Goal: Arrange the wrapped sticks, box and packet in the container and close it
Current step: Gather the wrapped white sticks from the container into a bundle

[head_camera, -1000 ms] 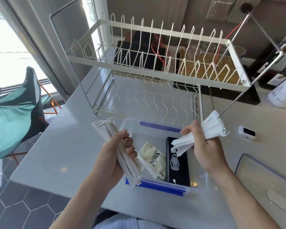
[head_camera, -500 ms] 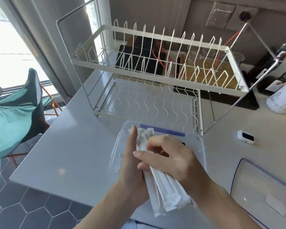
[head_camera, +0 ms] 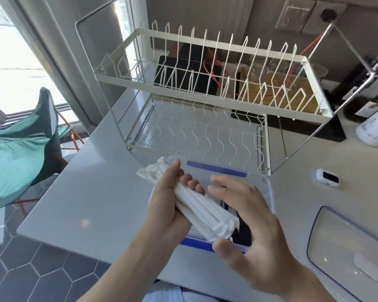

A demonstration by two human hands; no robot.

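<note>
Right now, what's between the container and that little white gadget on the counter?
Nothing. In the head view, only bare counter lies between the container and the gadget.

A home kitchen is shown. A two-tier wire dish rack (head_camera: 207,90) is set on a pale grey countertop (head_camera: 92,192), with wall sockets (head_camera: 310,14) above it. A green folding chair (head_camera: 20,149) is seen on dark hexagonal floor tiles (head_camera: 42,275) beside a bright window (head_camera: 11,62).
</note>
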